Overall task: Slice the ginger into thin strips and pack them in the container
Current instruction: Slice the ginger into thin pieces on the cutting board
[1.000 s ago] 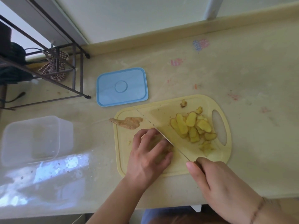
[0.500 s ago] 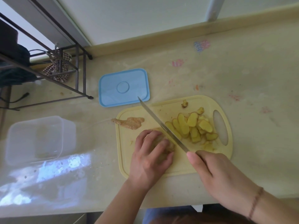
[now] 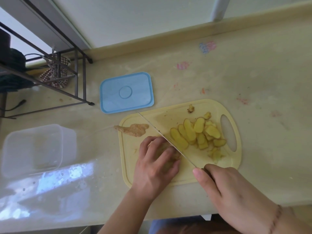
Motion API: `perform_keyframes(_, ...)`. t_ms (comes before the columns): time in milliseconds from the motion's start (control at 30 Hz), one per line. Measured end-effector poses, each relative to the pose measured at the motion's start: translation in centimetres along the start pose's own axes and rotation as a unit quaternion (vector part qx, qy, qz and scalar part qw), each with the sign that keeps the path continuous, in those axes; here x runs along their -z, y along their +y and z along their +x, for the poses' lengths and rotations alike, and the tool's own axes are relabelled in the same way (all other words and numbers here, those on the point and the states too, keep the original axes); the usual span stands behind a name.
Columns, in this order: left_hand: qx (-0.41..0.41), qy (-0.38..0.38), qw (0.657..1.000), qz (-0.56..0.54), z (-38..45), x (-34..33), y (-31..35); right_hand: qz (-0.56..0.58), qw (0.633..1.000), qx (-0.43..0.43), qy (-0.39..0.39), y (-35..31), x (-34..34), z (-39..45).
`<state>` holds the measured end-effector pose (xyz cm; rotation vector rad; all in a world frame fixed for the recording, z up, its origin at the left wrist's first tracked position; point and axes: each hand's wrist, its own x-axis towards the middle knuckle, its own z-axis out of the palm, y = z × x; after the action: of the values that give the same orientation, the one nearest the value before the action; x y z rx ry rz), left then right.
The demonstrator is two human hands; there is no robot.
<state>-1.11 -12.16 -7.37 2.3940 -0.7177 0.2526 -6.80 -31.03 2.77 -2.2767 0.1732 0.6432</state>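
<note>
On the pale yellow cutting board (image 3: pixel 131 149), my left hand (image 3: pixel 157 162) grips a piece of ginger (image 3: pixel 175 153), mostly hidden under the curled fingers. My right hand (image 3: pixel 226 188) holds the knife (image 3: pixel 168 141) by its handle; the thin blade runs diagonally along the left fingertips, edge down on the ginger. A pile of yellow ginger slices (image 3: pixel 197 134) lies right of the blade. A strip of ginger peel (image 3: pixel 133 130) rests on the board's left edge. The clear plastic container (image 3: pixel 33 149) stands empty at the far left.
The container's blue lid (image 3: pixel 126 92) lies flat behind the board. A black metal rack (image 3: pixel 50 78) with a checked cloth stands at the back left. The counter's front edge runs just below my wrists. A small ginger scrap (image 3: pixel 190 108) sits at the board's far edge.
The knife was raised half a second ago and has come back down against the ginger beside my left fingers. My left hand stayed on the ginger.
</note>
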Motion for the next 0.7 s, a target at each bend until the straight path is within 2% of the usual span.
perform_keyframes(700,0.000,0.001,1.000,-0.006,0.04,-0.05,0.11,-0.011,1.000,-0.020,-0.006,-0.47,0.11,-0.46)
